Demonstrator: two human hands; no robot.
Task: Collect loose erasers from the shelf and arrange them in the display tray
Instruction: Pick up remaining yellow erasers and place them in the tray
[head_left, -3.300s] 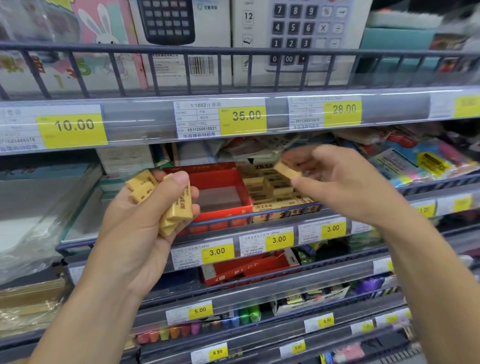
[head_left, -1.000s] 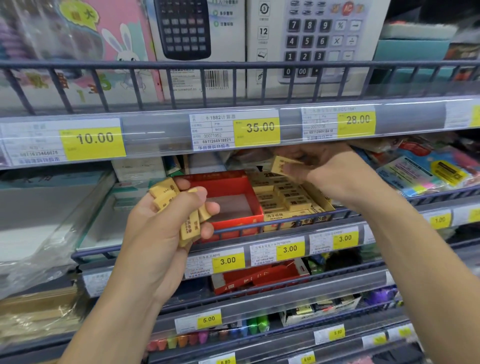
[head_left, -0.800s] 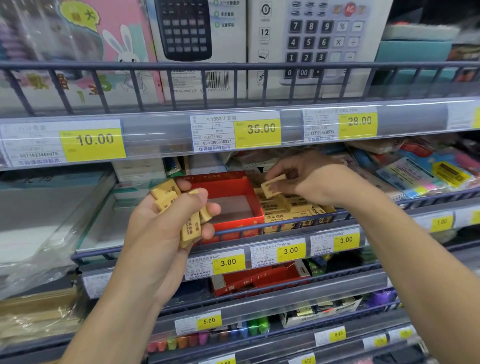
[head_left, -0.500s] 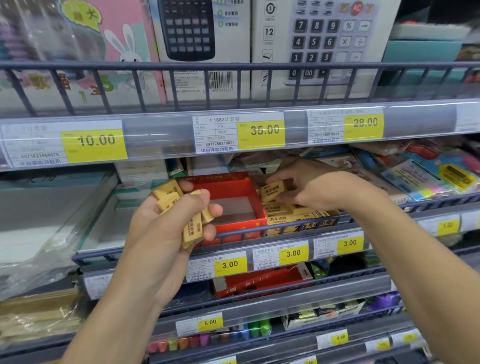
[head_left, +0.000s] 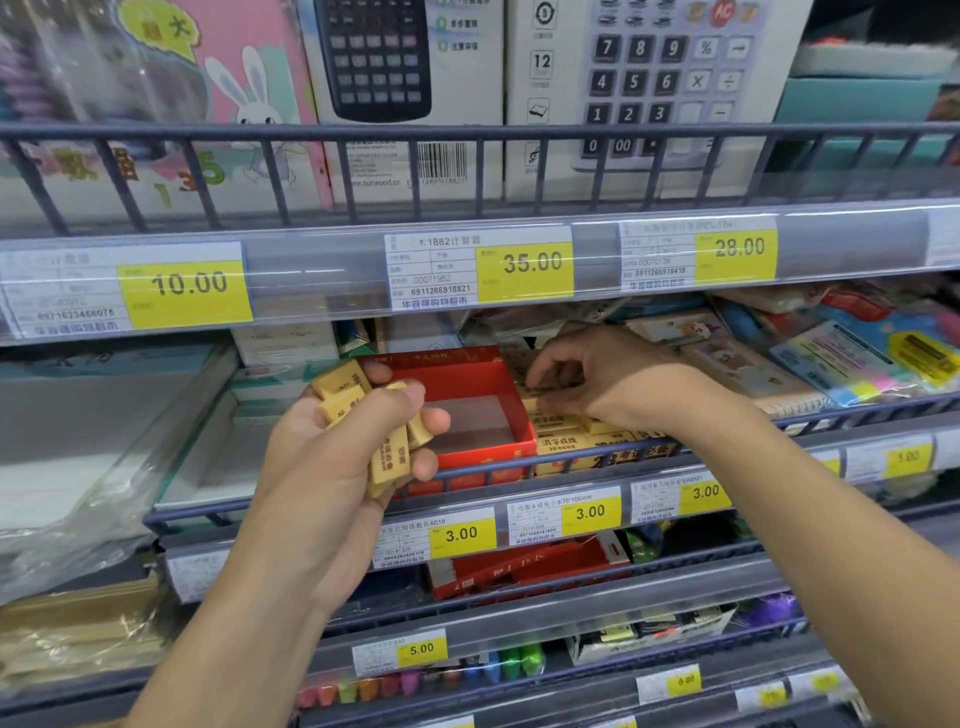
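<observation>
Gripping a bunch of yellow erasers (head_left: 363, 415), my left hand (head_left: 332, 467) has its fingers and thumb curled round them in front of the middle shelf; one long eraser sticks down below my thumb with its printed face toward me, and two more show above my knuckles. To the far left of that hand, clear plastic wrapping (head_left: 78, 467) lies over flat stock on the shelf. Just behind and right of my left hand sits the red display tray (head_left: 483, 452), open at the top, its pale floor showing bare in the part I can see. Touching the tray's right wall is a yellow display tray (head_left: 597, 452) holding rows of the same yellow erasers. My right hand (head_left: 608, 379) reaches down into that yellow tray, fingers bent with their tips on the top layer of erasers; whether this grip has actually closed on one I cannot tell, as the fingertips blur into the stack. A blue wire rail (head_left: 571, 460) runs across the front of both trays. Above, the shelf edge carries price labels: 10.00 (head_left: 187, 285), 35.00 (head_left: 530, 262) and 28.00 (head_left: 737, 247), with boxed calculators (head_left: 649, 78) standing behind the upper rail. Right of my right wrist lie colourful packets of stationery (head_left: 857, 353).
</observation>
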